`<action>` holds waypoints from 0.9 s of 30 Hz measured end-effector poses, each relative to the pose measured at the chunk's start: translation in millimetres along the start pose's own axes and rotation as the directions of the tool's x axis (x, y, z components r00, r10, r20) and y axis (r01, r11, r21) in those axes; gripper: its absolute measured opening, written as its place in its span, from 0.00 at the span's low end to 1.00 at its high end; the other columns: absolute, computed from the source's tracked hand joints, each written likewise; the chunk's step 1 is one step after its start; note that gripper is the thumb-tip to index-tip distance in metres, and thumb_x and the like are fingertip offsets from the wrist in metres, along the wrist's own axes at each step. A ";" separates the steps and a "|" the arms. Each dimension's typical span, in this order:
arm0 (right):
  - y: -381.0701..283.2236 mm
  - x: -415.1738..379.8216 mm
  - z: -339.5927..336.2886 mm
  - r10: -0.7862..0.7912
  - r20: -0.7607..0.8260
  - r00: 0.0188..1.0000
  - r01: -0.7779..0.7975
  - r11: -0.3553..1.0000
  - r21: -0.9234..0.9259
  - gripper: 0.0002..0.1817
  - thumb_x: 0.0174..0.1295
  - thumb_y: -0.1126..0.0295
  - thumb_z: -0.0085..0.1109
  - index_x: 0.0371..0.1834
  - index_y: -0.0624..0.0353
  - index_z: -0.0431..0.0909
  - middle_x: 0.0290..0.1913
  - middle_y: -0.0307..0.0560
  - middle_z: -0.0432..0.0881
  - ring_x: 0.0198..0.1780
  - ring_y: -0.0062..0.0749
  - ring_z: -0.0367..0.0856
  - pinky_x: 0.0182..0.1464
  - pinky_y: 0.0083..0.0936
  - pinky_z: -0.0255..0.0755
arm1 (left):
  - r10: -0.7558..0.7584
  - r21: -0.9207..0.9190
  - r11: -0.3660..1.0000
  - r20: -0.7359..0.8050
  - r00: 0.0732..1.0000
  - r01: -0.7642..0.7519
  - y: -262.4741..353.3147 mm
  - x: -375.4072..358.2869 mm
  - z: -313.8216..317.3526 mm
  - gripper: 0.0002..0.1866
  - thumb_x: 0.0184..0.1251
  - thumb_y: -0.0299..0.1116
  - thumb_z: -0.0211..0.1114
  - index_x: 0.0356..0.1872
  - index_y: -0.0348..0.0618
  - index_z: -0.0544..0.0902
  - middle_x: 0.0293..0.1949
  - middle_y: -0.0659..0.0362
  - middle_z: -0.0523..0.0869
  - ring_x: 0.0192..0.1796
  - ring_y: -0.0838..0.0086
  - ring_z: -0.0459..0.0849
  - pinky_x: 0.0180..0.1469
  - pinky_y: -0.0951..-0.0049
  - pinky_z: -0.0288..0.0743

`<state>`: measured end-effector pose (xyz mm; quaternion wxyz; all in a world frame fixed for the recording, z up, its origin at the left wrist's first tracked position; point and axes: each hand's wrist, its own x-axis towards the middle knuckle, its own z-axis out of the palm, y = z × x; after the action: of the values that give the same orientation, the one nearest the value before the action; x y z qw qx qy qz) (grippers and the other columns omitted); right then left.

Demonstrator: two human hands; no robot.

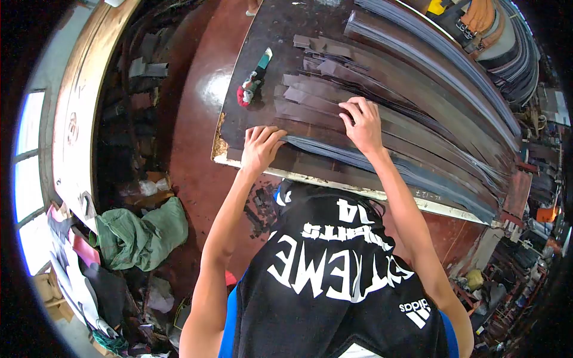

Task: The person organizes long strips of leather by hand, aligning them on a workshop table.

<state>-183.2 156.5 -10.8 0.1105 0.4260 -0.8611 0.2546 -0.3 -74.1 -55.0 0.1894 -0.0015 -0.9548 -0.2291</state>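
Observation:
On the dark worktable lie long, thin brown leather-like strips, fanned out in overlapping rows. Along the near edge runs a neat stack of grey-edged strips. My left hand is at the left end of that stack, its fingers bent together over the end. Above the brown strips, my right hand has its fingers curled and thumb close to the forefinger; whatever is between the tips is too small to make out. A knife with a green part and red-and-white wrapped handle lies beyond my left hand.
Thicker strip bundles lie along the far side. Orange-brown belts with buckles are at the upper right. A green sack sits on the floor at left, near a long wooden board. Cluttered scraps fill the lower right.

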 end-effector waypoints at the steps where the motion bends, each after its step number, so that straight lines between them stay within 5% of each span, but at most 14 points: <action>1: -2.3 2.1 -1.7 0.014 -0.007 1.000 -0.014 1.000 -0.008 0.11 0.55 0.70 0.69 0.42 0.54 0.83 0.41 0.39 0.78 0.43 0.36 0.76 0.52 0.35 0.67 | 0.000 -0.001 1.000 -0.005 1.000 0.000 -0.1 0.1 0.2 0.15 0.59 0.35 0.69 0.48 0.52 0.84 0.45 0.65 0.83 0.51 0.68 0.79 0.56 0.62 0.68; 11: -0.9 11.9 4.9 0.197 0.182 0.963 -0.232 0.952 0.199 0.07 0.63 0.65 0.64 0.39 0.56 0.83 0.38 0.44 0.83 0.44 0.42 0.79 0.50 0.37 0.66 | -0.018 -0.011 1.000 -0.001 1.000 0.018 0.3 0.8 0.1 0.14 0.59 0.35 0.69 0.48 0.52 0.84 0.45 0.66 0.83 0.51 0.69 0.79 0.56 0.63 0.67; 13: 1.4 16.5 3.9 0.318 0.326 0.890 -0.403 0.884 0.236 0.10 0.66 0.63 0.60 0.39 0.58 0.83 0.39 0.46 0.83 0.45 0.44 0.80 0.51 0.38 0.66 | -0.020 -0.023 1.000 0.010 1.000 0.020 0.9 0.7 -0.8 0.15 0.59 0.33 0.69 0.49 0.51 0.83 0.46 0.64 0.83 0.52 0.67 0.79 0.56 0.62 0.67; 23: 10.7 25.1 5.7 0.291 0.318 0.902 -0.391 0.864 0.318 0.10 0.68 0.69 0.54 0.43 0.63 0.82 0.36 0.54 0.85 0.39 0.53 0.82 0.45 0.42 0.73 | -0.029 -0.019 0.999 -0.020 0.999 0.028 0.8 1.3 0.0 0.15 0.59 0.35 0.70 0.47 0.50 0.83 0.46 0.65 0.84 0.52 0.68 0.79 0.57 0.63 0.68; 27: 2.6 35.9 -10.4 0.364 0.427 0.828 -0.491 0.839 0.236 0.10 0.68 0.73 0.52 0.45 0.63 0.83 0.33 0.57 0.85 0.35 0.52 0.83 0.42 0.38 0.75 | -0.028 -0.030 0.999 -0.027 0.999 0.027 0.3 0.8 0.4 0.15 0.58 0.34 0.70 0.47 0.50 0.83 0.45 0.65 0.84 0.52 0.68 0.80 0.57 0.63 0.68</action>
<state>-207.5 139.0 11.8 -0.1865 0.2712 -0.8840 0.3320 -1.1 -73.6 -54.9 0.1992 0.0118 -0.9486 -0.2456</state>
